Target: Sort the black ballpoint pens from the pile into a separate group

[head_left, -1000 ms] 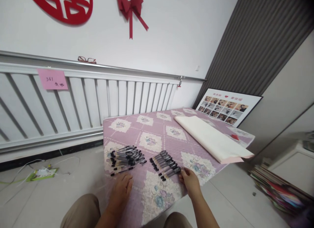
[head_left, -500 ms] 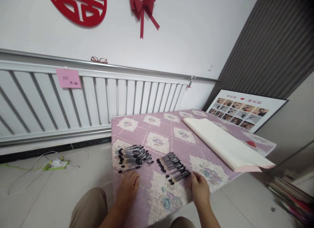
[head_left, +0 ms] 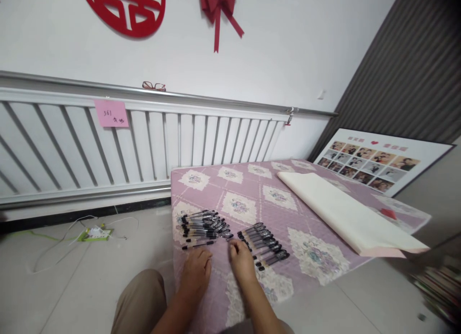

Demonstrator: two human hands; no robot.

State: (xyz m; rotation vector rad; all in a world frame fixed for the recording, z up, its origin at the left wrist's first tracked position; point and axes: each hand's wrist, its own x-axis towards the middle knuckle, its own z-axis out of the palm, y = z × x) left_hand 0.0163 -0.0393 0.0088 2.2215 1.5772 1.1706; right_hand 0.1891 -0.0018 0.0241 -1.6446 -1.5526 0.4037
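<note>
My left hand (head_left: 196, 270) rests on the flowered cloth with its fingers curled in, and no object shows in it. A single black-capped pen (head_left: 198, 245) lies just beyond its knuckles. Above that is a pile of clear, black-capped pens (head_left: 206, 223), overlapping and pointing roughly the same way. My right hand (head_left: 242, 260) hovers low between this pile and a slanted row of similar pens (head_left: 264, 243). Its fingers are bent downward and slightly apart, with no pen visible in them. The undersides of both hands are hidden.
The purple quilted cover (head_left: 248, 180) spreads over the bed-like surface. A folded cream sheet (head_left: 327, 214) lies to the right, near a small red piece (head_left: 388, 214). A photo board (head_left: 382, 156) leans behind. The radiator (head_left: 187, 142) runs along the wall; a power strip (head_left: 95, 234) is on the floor.
My right hand has moved left, from the near end of the pen row to beside the pile. My left hand stays about where it was. The view has shifted slightly.
</note>
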